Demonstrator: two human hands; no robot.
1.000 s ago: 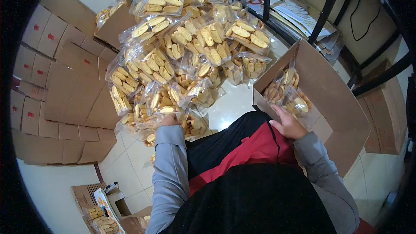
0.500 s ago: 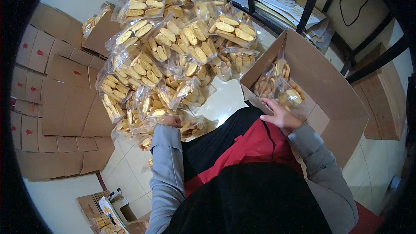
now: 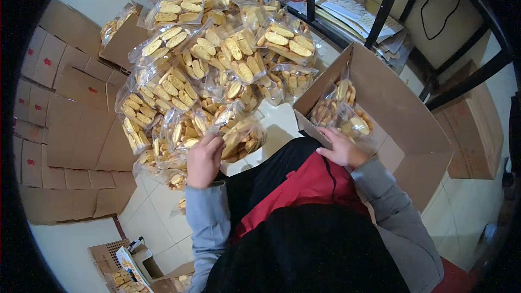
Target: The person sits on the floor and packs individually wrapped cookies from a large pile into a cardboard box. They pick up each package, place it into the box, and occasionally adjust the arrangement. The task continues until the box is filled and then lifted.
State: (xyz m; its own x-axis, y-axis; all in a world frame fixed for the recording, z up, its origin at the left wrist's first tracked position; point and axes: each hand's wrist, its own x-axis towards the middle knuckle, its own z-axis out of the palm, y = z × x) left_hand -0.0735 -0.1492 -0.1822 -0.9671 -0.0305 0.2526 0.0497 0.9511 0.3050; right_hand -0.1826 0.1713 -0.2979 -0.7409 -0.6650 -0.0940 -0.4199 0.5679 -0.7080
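My left hand (image 3: 205, 160) is closed, its fingers pinching the edge of a clear plastic bag of oval golden biscuits (image 3: 242, 139) at the near side of a large heap. That bag is tilted and somewhat blurred. On the right, my right hand (image 3: 343, 148) grips the near rim of an open cardboard box (image 3: 404, 95), with the thumb outside and the fingers over the edge. Inside the box, a few bagged biscuits (image 3: 353, 122) lean at the left end. More bags of biscuits (image 3: 176, 89) are piled beyond my left hand.
Flattened cardboard boxes (image 3: 76, 135) line the left side. Black metal bars (image 3: 388, 8) and a stack of papers (image 3: 358, 13) stand behind the open box. A closed carton (image 3: 469, 130) is at the far right. A small white box (image 3: 144, 260) sits at lower left.
My left hand has risen out of the heap's near edge, bringing a bag of biscuits up with it. My right hand stays at the box rim. The whole view has shifted slightly.
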